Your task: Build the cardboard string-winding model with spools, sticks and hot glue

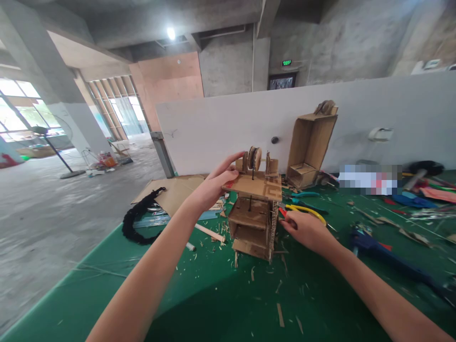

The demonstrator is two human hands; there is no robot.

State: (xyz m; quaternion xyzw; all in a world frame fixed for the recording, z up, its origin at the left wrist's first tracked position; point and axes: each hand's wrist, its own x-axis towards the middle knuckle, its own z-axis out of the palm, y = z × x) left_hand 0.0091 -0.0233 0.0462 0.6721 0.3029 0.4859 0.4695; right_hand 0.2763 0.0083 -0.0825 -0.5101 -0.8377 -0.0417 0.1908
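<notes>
A cardboard structure [251, 223] with shelves stands upright on the green table. On its flat top [254, 185] are two small cardboard posts with a round cardboard spool [254, 158] between them; a dark cord hangs down from the spool through the top. My left hand [223, 178] grips the left post and the top's left edge. My right hand [302, 228], fingers closed, holds a tool with a red part [282, 212] beside the structure's right wall. The tool's tip is too small to make out.
A taller open cardboard box [311, 147] stands behind on the right. Yellow-handled pliers [308, 210] lie beyond my right hand; a blue glue gun [388, 259] is at the right. A black fuzzy loop [131, 225], wooden sticks and scraps lie left. A white panel [221, 123] borders the back.
</notes>
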